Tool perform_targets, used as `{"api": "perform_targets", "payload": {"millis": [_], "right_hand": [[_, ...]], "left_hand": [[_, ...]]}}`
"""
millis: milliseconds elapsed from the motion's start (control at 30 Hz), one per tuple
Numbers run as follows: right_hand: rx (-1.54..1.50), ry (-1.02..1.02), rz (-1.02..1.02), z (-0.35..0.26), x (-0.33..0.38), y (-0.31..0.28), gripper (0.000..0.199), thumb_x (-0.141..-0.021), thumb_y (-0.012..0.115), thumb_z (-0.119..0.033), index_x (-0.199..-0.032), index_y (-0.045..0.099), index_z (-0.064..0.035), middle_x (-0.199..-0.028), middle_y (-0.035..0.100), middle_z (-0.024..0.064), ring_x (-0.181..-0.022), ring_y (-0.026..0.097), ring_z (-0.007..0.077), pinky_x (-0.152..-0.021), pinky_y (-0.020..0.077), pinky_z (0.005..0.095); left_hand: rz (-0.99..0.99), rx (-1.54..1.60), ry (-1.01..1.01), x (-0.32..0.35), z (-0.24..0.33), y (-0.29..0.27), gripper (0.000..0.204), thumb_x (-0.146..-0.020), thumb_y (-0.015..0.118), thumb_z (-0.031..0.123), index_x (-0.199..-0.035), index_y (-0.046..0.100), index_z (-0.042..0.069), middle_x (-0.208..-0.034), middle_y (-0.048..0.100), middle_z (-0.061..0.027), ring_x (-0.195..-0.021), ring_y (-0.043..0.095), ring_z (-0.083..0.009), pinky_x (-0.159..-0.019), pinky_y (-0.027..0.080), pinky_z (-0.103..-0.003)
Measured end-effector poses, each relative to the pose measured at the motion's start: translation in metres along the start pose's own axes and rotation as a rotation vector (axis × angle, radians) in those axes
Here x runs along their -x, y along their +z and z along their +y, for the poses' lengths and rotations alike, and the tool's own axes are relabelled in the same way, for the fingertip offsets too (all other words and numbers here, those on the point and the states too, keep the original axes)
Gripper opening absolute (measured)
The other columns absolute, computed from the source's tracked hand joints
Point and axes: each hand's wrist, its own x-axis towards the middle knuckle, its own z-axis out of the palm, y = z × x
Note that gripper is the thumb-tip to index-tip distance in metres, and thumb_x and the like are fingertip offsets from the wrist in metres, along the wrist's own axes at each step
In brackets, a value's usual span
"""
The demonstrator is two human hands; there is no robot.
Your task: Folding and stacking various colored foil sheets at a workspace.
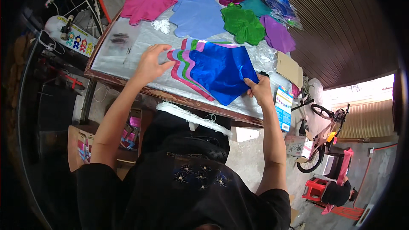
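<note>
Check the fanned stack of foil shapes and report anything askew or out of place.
The stack is not squared: pink, green and purple edges stick out left of the blue top sheet. The left hand presses those edges; the right hand pinches the blue corner. Nothing looks torn or spilled.

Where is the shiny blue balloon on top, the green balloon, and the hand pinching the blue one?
blue foil balloon point(221, 70), head view, middle of its top face
green foil balloon point(243, 24), head view, its crinkled centre
right hand point(260, 89), head view, back of hand
</note>
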Motion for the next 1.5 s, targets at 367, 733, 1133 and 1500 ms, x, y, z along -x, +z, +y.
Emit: {"api": "perform_targets", "payload": {"millis": [367, 733, 1133, 1500], "right_hand": [[0.581, -0.129, -0.019, -0.018, -0.009, 0.001, 0.020, -0.086, 0.075, -0.014, -0.084, 0.067, 0.0038, -0.060, 0.064, 0.0122, -0.049, 0.061, 0.0200, -0.051, 0.0499, 0.0363], [1.141, -0.686, 0.168, -0.050, 0.020, 0.030, 0.052, -0.083, 0.077, -0.028, -0.128, 0.059, -0.0078, -0.135, 0.058, 0.0192, -0.122, 0.056, 0.0382, -0.097, 0.0464, 0.0473], [0.897, -0.748, -0.360, -0.002, 0.013, 0.036, 0.051, -0.094, 0.067, -0.027, -0.141, 0.054, -0.0132, -0.153, 0.044, 0.0127, -0.144, 0.039, 0.0342, -0.116, 0.0255, 0.0585], [0.949, -0.740, -0.320, -0.048, -0.017, -0.018, 0.051, -0.092, 0.068, -0.023, -0.139, 0.054, -0.0068, -0.148, 0.049, 0.0136, -0.135, 0.050, 0.0296, -0.113, 0.0363, 0.0505]], "left_hand": [[0.017, -0.112, 0.023, -0.001, 0.001, 0.023, 0.062, -0.071, 0.086, 0.024, -0.125, 0.062, 0.006, -0.125, 0.057, -0.0142, -0.120, 0.052, -0.0348, -0.103, 0.042, -0.044], [0.010, -0.106, 0.020, -0.006, 0.003, 0.020, 0.060, -0.071, 0.086, 0.024, -0.124, 0.063, 0.006, -0.123, 0.058, -0.0127, -0.119, 0.053, -0.0336, -0.102, 0.042, -0.044], [0.016, -0.022, 0.146, -0.110, -0.013, 0.013, 0.029, -0.078, 0.079, 0.013, -0.105, 0.072, 0.006, -0.102, 0.068, -0.0118, -0.098, 0.065, -0.0309, -0.083, 0.052, -0.040], [-0.097, -0.457, 0.502, -0.387, -0.051, 0.174, 0.014, -0.088, 0.062, 0.013, -0.086, 0.073, 0.004, -0.096, 0.070, -0.0157, -0.093, 0.068, -0.0359, -0.080, 0.056, -0.046]]}}
